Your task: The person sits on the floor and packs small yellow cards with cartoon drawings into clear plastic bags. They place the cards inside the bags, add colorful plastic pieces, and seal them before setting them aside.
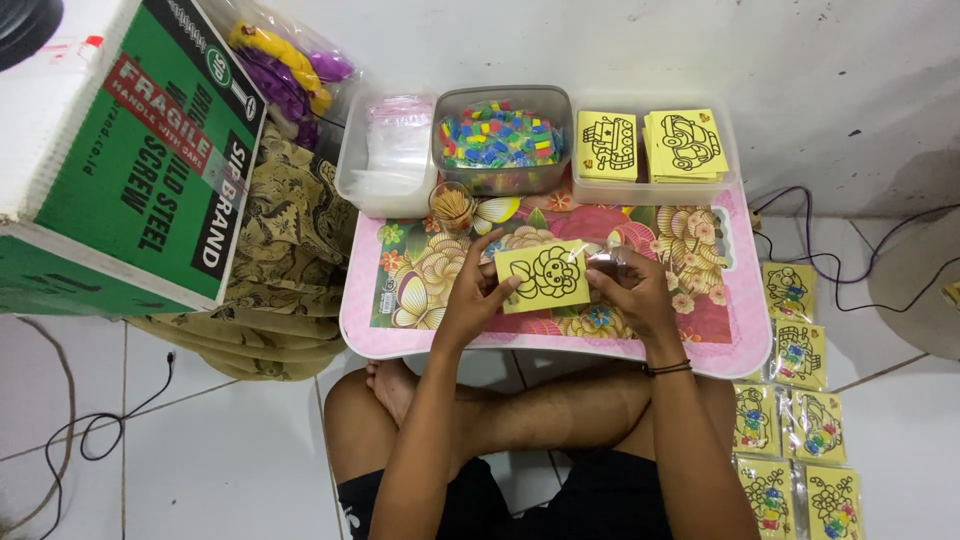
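A small yellow card (543,274) with a black flower drawing is held over a pink flowered lap table (420,340). My left hand (476,296) grips the card's left edge. My right hand (628,290) holds its right edge together with a clear plastic sleeve (603,261). Both forearms reach up from my crossed legs at the bottom of the view.
Along the table's back stand a tub of clear bags (392,150), a tub of coloured pieces (500,138), a tray of yellow cards (652,146) and a small jar of sticks (452,206). Packed cards (795,400) lie on the floor right; a green box (130,160) stands left.
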